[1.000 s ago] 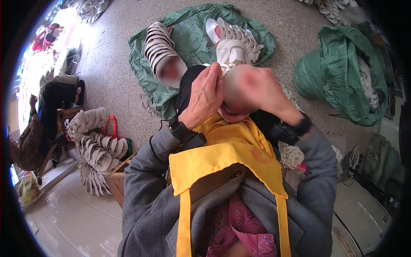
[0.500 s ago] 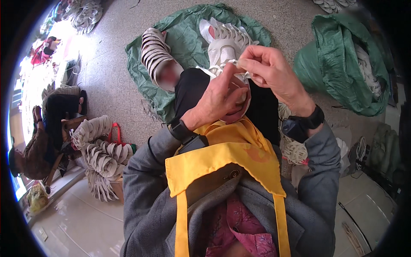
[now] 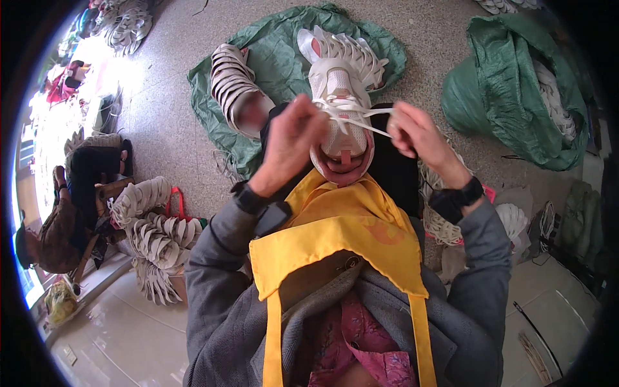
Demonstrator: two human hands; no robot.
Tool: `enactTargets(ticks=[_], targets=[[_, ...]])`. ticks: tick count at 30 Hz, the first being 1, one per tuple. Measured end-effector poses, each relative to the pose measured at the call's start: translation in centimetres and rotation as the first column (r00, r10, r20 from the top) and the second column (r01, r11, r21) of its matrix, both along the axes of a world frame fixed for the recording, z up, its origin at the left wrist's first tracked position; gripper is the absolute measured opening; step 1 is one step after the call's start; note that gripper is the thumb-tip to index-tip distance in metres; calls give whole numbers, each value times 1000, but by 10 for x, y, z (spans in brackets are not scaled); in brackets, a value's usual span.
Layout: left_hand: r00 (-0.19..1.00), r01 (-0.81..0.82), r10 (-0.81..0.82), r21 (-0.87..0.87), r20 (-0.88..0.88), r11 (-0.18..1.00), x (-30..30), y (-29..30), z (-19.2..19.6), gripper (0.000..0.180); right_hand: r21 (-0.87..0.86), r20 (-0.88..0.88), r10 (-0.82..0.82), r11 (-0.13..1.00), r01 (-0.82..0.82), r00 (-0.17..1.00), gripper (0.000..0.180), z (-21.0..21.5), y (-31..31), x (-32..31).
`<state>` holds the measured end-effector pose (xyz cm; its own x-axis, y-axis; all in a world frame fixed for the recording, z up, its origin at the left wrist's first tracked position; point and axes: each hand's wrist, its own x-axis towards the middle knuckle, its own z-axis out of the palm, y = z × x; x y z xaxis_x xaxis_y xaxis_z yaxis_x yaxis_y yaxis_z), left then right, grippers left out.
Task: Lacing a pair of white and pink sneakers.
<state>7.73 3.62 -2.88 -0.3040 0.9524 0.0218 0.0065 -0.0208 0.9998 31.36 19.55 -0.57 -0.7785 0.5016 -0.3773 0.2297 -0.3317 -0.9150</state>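
A white shoe upper (image 3: 338, 138) with pinkish lining lies across my lap, its heel opening towards me. White shoelace (image 3: 361, 118) is knotted over its front, with strands drawn taut to the right. My right hand (image 3: 419, 137) is closed on those strands, to the right of the upper. On the other side, my left hand (image 3: 293, 142) is closed and somewhat blurred, its fingertips at the lace beside the knot. Just beyond, a fanned stack of white uppers (image 3: 354, 55) rests on a green woven sheet (image 3: 284, 55).
Another nested stack of uppers (image 3: 232, 77) lies left on the sheet. A green sack (image 3: 480, 97) holding white pieces stands at right. More stacked uppers (image 3: 158, 226) are at left, near a seated person (image 3: 64, 226). White laces (image 3: 442, 222) hang beside my right leg.
My hands have moved apart from the knot, the right one outwards to the right and nearer me, the left one leftwards. The lace now stretches between, and more of the upper shows.
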Motion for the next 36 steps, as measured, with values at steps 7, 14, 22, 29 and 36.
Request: enactTargets(ticks=[7, 14, 22, 29, 36], targets=[[869, -473, 482, -104, 109, 875, -135, -98, 18, 14, -47, 21, -509, 860, 509, 861, 27, -47, 85, 236], [896, -374, 206, -418, -393, 828, -142, -124, 13, 16, 202, 350, -544, 839, 506, 763, 17, -41, 50, 221], [862, 5, -99, -187, -498, 982, -44, -19, 13, 11, 323, 86, -170, 937, 134, 982, 12, -6, 12, 36], [872, 17, -114, -205, -475, 979, -16, -3, 11, 12, 830, 25, 51, 556, -49, 998, 19, 15, -13, -39], [921, 32, -134, -272, -366, 962, -15, -7, 15, 13, 943, 109, 269, 277, -185, 957, 6, -3, -9, -97]])
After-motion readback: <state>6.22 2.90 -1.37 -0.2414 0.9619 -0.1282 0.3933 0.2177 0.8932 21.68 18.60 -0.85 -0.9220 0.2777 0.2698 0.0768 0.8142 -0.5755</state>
